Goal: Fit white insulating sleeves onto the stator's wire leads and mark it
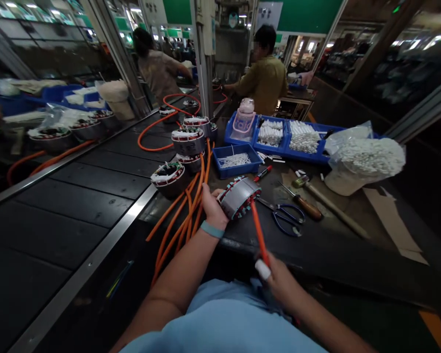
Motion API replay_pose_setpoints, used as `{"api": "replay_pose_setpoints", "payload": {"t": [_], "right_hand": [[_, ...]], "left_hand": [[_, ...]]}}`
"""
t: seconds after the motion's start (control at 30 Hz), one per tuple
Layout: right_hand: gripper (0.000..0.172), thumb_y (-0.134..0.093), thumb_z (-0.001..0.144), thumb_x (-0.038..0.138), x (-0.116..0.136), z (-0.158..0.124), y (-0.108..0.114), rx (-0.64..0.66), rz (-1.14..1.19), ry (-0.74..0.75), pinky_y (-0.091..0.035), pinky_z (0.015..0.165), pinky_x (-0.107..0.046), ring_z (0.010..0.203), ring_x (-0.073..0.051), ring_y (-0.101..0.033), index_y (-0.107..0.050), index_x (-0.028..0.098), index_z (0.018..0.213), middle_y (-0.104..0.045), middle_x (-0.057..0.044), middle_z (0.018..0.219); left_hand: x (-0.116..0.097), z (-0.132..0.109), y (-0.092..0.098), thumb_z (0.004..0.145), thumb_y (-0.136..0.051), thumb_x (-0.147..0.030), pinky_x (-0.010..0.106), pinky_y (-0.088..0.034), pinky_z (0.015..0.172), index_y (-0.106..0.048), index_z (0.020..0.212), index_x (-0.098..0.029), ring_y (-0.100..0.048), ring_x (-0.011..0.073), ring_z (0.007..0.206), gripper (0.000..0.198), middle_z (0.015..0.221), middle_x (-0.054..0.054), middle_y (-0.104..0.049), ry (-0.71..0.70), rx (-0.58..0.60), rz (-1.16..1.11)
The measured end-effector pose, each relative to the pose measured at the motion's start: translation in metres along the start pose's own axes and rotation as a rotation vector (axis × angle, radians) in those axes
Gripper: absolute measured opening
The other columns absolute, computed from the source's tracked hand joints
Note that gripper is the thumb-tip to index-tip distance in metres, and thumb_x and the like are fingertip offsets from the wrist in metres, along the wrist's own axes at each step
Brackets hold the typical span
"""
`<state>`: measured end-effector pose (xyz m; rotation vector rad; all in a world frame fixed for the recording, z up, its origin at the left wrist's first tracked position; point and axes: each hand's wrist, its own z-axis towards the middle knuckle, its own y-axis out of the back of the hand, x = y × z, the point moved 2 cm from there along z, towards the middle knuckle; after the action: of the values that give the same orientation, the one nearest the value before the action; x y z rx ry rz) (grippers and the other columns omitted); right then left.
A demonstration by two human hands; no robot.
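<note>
A silver motor stator (239,197) with teal and red edges is tilted on its side over the dark bench. My left hand (213,208) grips it from the left, the thumb raised beside it. An orange cable (258,229) runs from the stator's right side down to my right hand (275,277), whose fingers are closed around it; one finger has a white wrap. Blue-handled scissors (288,218) lie just right of the stator. More stators (188,140) with orange cables (191,208) stand beyond my left hand at the conveyor's edge.
Blue bins (305,156) with white tubes, a small blue tray (238,170) with white ties, a screwdriver (306,206), a mallet (334,208) and a full bucket (347,179) are on the bench. The conveyor (73,206) runs along the left. Two people work farther back.
</note>
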<state>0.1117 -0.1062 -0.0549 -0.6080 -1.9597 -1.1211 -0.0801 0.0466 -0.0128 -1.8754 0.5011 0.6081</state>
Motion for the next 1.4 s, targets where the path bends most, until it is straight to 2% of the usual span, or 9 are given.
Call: {"api": "replay_pose_setpoints", "payload": {"t": [0.13, 0.27, 0.43, 0.63, 0.8, 0.97, 1.13, 1.27, 1.4], "right_hand": [[0.035, -0.042, 0.085, 0.035, -0.005, 0.002, -0.004, 0.179, -0.336, 0.011, -0.042, 0.065, -0.027, 0.074, -0.021, -0.062, -0.056, 0.015, 0.110, -0.067, -0.011, 0.085], [0.027, -0.043, 0.087, 0.037, 0.018, 0.025, 0.065, 0.141, -0.678, 0.110, -0.039, 0.065, -0.027, 0.074, -0.020, -0.062, -0.063, 0.019, 0.090, -0.067, -0.008, 0.080], [0.031, -0.037, 0.088, 0.017, 0.051, 0.133, 0.156, -0.292, -1.068, 0.101, -0.040, 0.074, -0.028, 0.098, -0.021, -0.057, -0.056, 0.019, 0.113, -0.058, -0.010, 0.117], [0.029, -0.038, 0.087, 0.010, 0.050, 0.235, 0.170, -0.258, -1.116, 0.137, -0.043, 0.074, -0.030, 0.097, -0.023, -0.055, -0.054, 0.016, 0.111, -0.055, -0.014, 0.114], [0.018, -0.043, 0.084, 0.016, 0.055, 0.193, 0.163, -0.501, -0.913, 0.208, -0.046, 0.071, -0.033, 0.091, -0.024, -0.056, -0.052, 0.014, 0.100, -0.053, -0.014, 0.106], [0.015, -0.057, 0.079, 0.032, 0.072, 0.104, 0.121, -0.526, 0.364, 0.584, -0.049, 0.060, -0.032, 0.072, -0.018, -0.059, -0.052, 0.022, 0.088, -0.058, -0.003, 0.087], [0.021, -0.058, 0.079, 0.037, 0.081, 0.075, 0.090, -0.431, 0.389, 0.476, -0.043, 0.047, -0.025, 0.053, -0.014, -0.054, -0.067, 0.019, 0.074, -0.060, -0.002, 0.062], [0.025, -0.060, 0.076, 0.039, 0.078, 0.092, 0.097, -0.515, 0.524, 0.291, -0.029, 0.033, -0.020, 0.037, -0.008, -0.041, -0.063, 0.017, 0.065, -0.055, 0.001, 0.053], [0.020, -0.061, 0.075, 0.039, 0.077, 0.126, 0.102, -0.561, 0.479, 0.353, -0.043, 0.043, -0.024, 0.049, -0.013, -0.054, -0.064, 0.020, 0.079, -0.061, 0.000, 0.065]], "left_hand": [[-0.002, 0.018, 0.004, 0.081, -0.025, -0.067, 0.025, -0.037, 0.048, -0.048, 0.049, -0.017, -0.048, 0.0123, 0.042, 0.064, 0.046, 0.002, -0.051, -0.191, -0.129, 0.172], [-0.012, 0.007, 0.001, 0.085, -0.027, -0.059, 0.030, -0.039, 0.064, -0.051, 0.051, -0.018, -0.050, 0.0153, 0.058, 0.059, 0.054, 0.003, -0.051, -0.783, 0.072, 0.934], [-0.002, -0.021, -0.006, 0.077, -0.056, -0.050, 0.037, -0.035, 0.080, -0.064, 0.073, -0.018, -0.052, 0.0200, 0.075, 0.033, 0.072, 0.006, -0.060, -0.920, 0.544, 1.494], [0.013, -0.026, -0.010, 0.089, -0.038, -0.037, 0.036, -0.033, 0.068, -0.062, 0.077, -0.017, -0.049, 0.0203, 0.071, 0.033, 0.069, 0.006, -0.056, -1.116, 0.480, 1.927], [0.004, -0.030, -0.003, 0.090, -0.040, -0.038, 0.038, -0.037, 0.080, -0.061, 0.100, -0.016, -0.052, 0.0210, 0.083, 0.032, 0.084, 0.008, -0.061, -1.078, 0.532, 1.812], [-0.006, -0.044, -0.014, 0.086, -0.045, -0.053, 0.042, -0.036, 0.091, -0.048, 0.122, -0.011, -0.048, 0.0272, 0.107, 0.055, 0.110, 0.016, -0.057, -1.182, 0.604, 1.671], [-0.012, -0.059, -0.014, 0.090, -0.034, -0.055, 0.032, -0.039, 0.070, -0.057, 0.083, -0.013, -0.051, 0.0184, 0.071, 0.048, 0.073, 0.006, -0.057, -0.834, 0.838, 1.686], [-0.024, -0.070, 0.019, 0.088, -0.031, -0.060, 0.024, -0.035, 0.058, -0.048, 0.077, -0.015, -0.042, 0.0112, 0.059, 0.049, 0.067, 0.001, -0.049, -0.039, 0.988, 1.229], [-0.024, -0.068, 0.055, 0.084, -0.040, -0.062, 0.022, -0.030, 0.052, -0.043, 0.075, -0.015, -0.030, 0.0073, 0.051, 0.048, 0.058, -0.004, -0.038, 0.325, 0.824, 0.660]]}}
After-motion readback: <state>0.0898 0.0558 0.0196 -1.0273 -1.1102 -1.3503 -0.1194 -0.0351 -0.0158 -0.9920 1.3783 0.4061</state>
